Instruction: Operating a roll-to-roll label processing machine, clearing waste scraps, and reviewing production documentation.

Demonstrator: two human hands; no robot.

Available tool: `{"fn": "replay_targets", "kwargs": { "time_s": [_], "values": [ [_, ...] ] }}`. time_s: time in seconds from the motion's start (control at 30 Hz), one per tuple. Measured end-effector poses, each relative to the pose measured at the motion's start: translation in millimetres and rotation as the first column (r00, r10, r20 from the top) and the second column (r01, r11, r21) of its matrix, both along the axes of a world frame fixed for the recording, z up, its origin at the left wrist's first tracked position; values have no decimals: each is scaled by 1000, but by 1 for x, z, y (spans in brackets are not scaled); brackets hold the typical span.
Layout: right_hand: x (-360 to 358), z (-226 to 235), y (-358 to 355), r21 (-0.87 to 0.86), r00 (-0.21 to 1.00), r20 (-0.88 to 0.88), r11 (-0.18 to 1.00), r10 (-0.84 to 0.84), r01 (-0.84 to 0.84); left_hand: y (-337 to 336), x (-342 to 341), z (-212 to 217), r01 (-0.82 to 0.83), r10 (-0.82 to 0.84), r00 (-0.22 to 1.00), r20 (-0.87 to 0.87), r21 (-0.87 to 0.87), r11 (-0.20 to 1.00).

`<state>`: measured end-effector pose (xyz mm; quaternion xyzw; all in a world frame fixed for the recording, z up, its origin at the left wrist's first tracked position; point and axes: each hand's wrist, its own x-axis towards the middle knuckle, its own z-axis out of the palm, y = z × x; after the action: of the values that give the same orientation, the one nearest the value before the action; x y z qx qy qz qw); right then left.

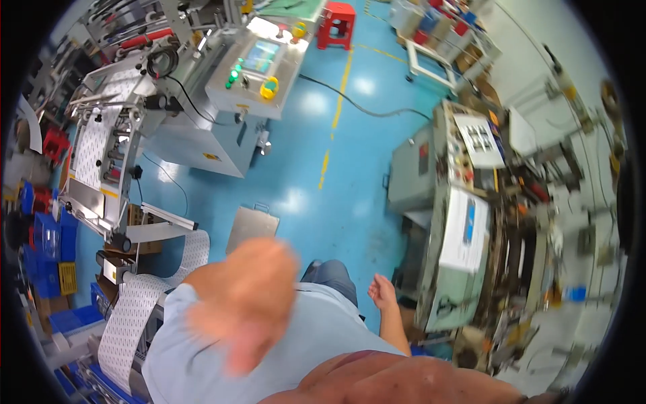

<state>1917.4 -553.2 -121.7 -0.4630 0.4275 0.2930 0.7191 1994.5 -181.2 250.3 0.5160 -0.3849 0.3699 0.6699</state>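
Raised in front of my chest, my left hand point(252, 303) is smeared by motion, so its fingers and anything in them cannot be made out. My right hand point(382, 291) hangs low by my right side, loosely curled and seemingly with nothing in it; it touches nothing. A workbench point(451, 296) stands to the right of it. On that bench lie a pair of scissors point(452, 306) and a white sheet with a blue strip point(464, 229). To the left of my body, a wide web of white printed material point(128, 323) runs down from a machine.
A machine with a control panel point(261, 55) stands ahead on the left. On the blue floor lies a flat metal plate with a handle point(252, 225). A black cable point(363, 108) crosses the aisle. A red stool point(336, 25) is farther off, and blue bins point(50, 246) are stacked at left.
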Motion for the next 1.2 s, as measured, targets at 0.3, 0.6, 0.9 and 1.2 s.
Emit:
{"fn": "replay_targets", "kwargs": {
  "time_s": [0.3,0.6,0.9,1.2],
  "values": [
    [442,-87,-35,145,988,-38,977,-151,155,-32,450,-165,299,402,826,-394,912,280],
    [1057,-25,64,33,891,434,986,135,-165,28,793,-217,387,581,576,-575,818,425],
    [1431,-132,120,-58,889,52,890,456,-453,105,1168,-255,1,537,518,-665,629,777],
    [1830,-224,72,-88,834,-98,830,543,-550,200,1517,-260,-444,832,131,-539,719,535]
  ]
}}
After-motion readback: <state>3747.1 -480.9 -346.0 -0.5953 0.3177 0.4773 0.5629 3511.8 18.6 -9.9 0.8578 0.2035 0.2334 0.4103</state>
